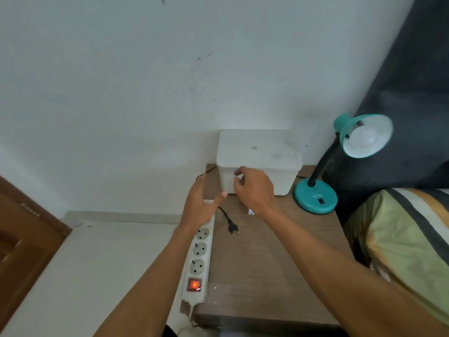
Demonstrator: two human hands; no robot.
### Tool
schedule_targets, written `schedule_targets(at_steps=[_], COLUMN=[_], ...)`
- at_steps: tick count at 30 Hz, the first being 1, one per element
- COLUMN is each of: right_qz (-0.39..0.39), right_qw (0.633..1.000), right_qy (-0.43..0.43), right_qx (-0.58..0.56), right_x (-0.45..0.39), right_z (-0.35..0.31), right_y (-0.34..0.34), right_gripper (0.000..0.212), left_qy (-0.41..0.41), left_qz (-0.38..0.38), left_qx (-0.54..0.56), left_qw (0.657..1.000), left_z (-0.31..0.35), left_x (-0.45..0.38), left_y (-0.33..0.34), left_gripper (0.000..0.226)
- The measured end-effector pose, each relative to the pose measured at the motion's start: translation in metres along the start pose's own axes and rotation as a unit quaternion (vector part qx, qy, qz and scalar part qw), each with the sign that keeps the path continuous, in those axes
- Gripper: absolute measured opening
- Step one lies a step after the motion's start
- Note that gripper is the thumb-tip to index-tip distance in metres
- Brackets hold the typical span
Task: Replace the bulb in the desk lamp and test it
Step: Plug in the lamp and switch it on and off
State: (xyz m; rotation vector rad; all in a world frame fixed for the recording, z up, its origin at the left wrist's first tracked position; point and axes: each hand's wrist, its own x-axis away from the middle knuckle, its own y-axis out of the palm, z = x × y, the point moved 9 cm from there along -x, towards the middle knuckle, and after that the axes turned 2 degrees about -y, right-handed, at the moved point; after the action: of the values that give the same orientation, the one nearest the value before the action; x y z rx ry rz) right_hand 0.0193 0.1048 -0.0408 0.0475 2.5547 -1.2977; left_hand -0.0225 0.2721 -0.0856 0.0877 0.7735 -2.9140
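Brown wooden bedside table (279, 259): white lidded plastic box (258, 154) far; right hand (255, 188) fingers curled against it; left hand (200, 205) spread; teal desk lamp (315, 195) right.

Matt wood-grain table (267, 263), glossy teal lamp (315, 198), matt white plastic box (257, 149) and power strip (198, 263).

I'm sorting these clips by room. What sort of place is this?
Probably a bedroom: a small wooden bedside table against a wall, a striped pillow beside it, and a teal desk lamp on top.
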Motion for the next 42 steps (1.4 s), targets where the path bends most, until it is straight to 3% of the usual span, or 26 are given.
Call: schedule_targets(at_steps=[4,8,11,23,28,32,42], right_qz=[-0.070,-0.146,-0.168,-0.172,-0.136,-0.084,-0.054], right_qw=[0.997,0.983,0.976,0.967,0.969,0.967,0.976], right_qy=[0.030,0.104,0.128,0.154,0.203,0.184,0.126], right_qx=[0.009,0.024,0.048,0.104,-0.039,-0.156,-0.167], right_x=[0.037,0.062,0.071,0.065,0.051,0.041,0.064], right_z=[0.001,0.028,0.038,0.034,0.030,0.005,-0.027], right_y=[0.054,0.094,0.109,0.124,0.115,0.105,0.115], right_gripper=[0.026,0.042,0.041,0.019,0.017,0.015,0.012], left_qy=[-0.063,-0.106,-0.107,-0.070,-0.059,-0.044,-0.050], left_qz=[-0.031,-0.082,-0.107,-0.138,-0.136,-0.141,-0.135], left_qx=[-0.005,0.004,0.028,0.099,0.105,0.089,0.085], left_qw=[0.998,0.991,0.988,0.983,0.983,0.985,0.986], left_z=[-0.051,-0.098,-0.114,-0.121,-0.120,-0.119,-0.125], left_x=[0.045,0.083,0.101,0.102,0.101,0.099,0.098], left_y=[-0.005,-0.001,0.002,0.012,0.011,0.012,0.013], left_gripper=[0.091,0.107,0.088,0.098,0.106,0.113,0.117])
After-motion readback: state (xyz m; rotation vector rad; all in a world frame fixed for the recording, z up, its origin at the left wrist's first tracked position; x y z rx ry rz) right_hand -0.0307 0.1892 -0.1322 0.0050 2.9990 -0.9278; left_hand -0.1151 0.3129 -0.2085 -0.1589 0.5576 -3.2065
